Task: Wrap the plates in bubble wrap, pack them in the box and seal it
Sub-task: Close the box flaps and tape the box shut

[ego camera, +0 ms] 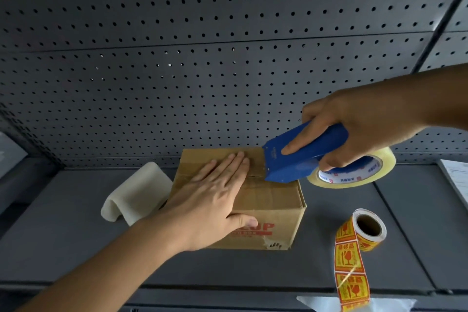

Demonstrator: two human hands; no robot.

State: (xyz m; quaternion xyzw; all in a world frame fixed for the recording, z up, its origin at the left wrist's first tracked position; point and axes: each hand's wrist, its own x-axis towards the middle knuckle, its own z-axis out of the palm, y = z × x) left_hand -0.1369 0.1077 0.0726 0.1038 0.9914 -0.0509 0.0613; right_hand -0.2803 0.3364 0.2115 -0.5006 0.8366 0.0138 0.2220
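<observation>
- Cardboard box (268,200) at the middle of the grey work surface (76,235), close to the pegboard (202,58) behind; top flaps folded down and meeting at a seam, so contents hidden from view.
- Red print on the box's near face, partly covered by a thumb; torn patch at the lower near corner.
- Left hand (215,192) flat on the box top, palm down: four fingers (235,162) straight and pressed side by side, tips over the seam, thumb spread apart and lying down over the near face.
- Right hand (359,126) wrapped round the handle of a blue tape dispenser (291,162): index finger stretched straight along the blue side, remaining fingers curled under and clamped on the handle.
- Dispenser's front edge touching the box top at its right end, just beside the left fingertips but apart from them.
- Clear tape roll (354,175) mounted at the dispenser's rear, hanging past the box's right side, above the surface.
- Pale foam sheet (136,192), curled over on itself, touching the box's left side.
- Label roll (367,229) of orange fragile stickers to the right of the box, apart from it, a strip trailing toward the near edge.
- Paper (455,180) at the far right edge, print too small to read.
</observation>
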